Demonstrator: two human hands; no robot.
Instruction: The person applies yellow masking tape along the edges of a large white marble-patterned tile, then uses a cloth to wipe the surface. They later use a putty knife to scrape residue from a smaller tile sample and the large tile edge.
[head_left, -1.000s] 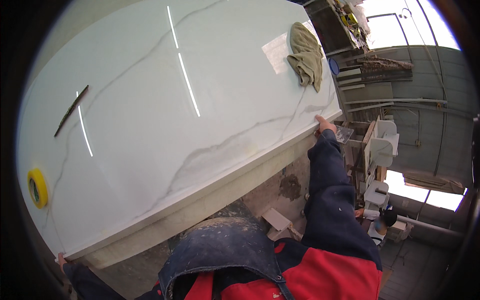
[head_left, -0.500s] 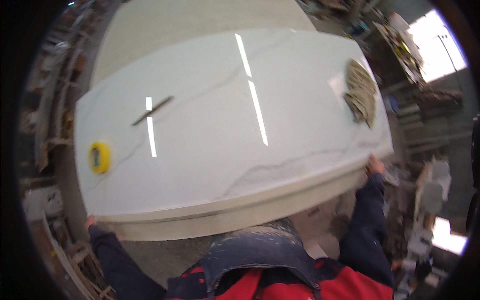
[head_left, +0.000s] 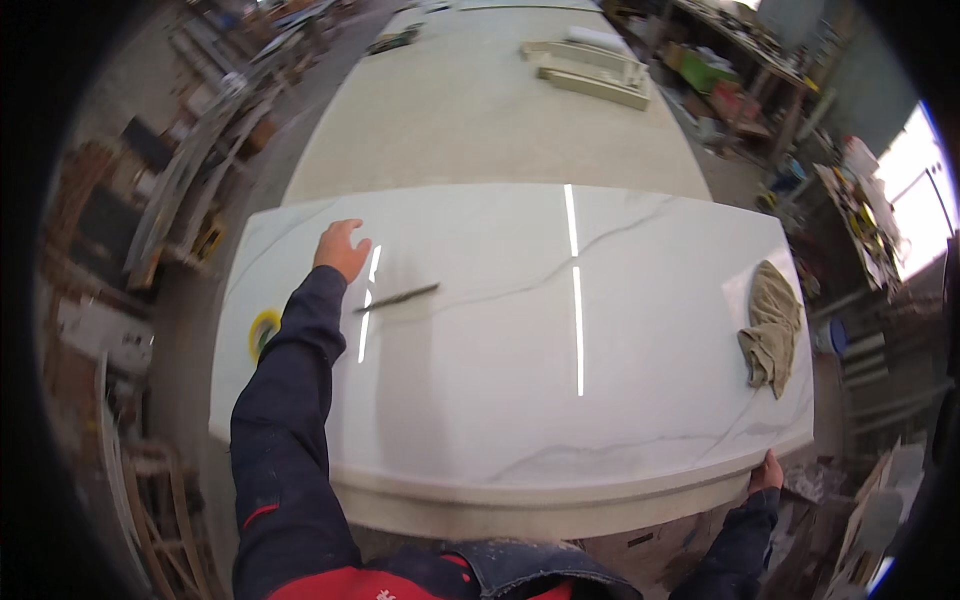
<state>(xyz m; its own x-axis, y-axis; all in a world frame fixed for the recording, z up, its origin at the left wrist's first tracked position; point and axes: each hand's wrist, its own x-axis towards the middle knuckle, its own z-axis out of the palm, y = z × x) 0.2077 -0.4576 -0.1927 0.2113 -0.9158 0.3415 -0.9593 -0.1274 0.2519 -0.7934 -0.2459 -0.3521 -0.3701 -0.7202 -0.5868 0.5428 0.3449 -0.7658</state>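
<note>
A large glossy white slab (head_left: 500,330) with grey veins lies flat in front of me. My left hand (head_left: 341,248) reaches over it with fingers spread, hovering near its far left part, just beyond a thin dark tool (head_left: 396,297) lying on the surface. My right hand (head_left: 767,471) grips the slab's near right corner edge. A crumpled beige rag (head_left: 771,327) rests near the right edge. A yellow tape roll (head_left: 262,330) sits at the left edge, partly hidden by my left sleeve.
Beyond the slab stretches a long pale stone table (head_left: 480,110) carrying stacked stone strips (head_left: 588,72). Cluttered shelves and benches (head_left: 760,90) stand at the right, wooden frames and slabs (head_left: 160,200) at the left. Rubble lies below the near right corner.
My left hand left the slab's near left edge and stretched out over the surface toward the dark tool. The view tilted forward; my right hand stays on the right corner.
</note>
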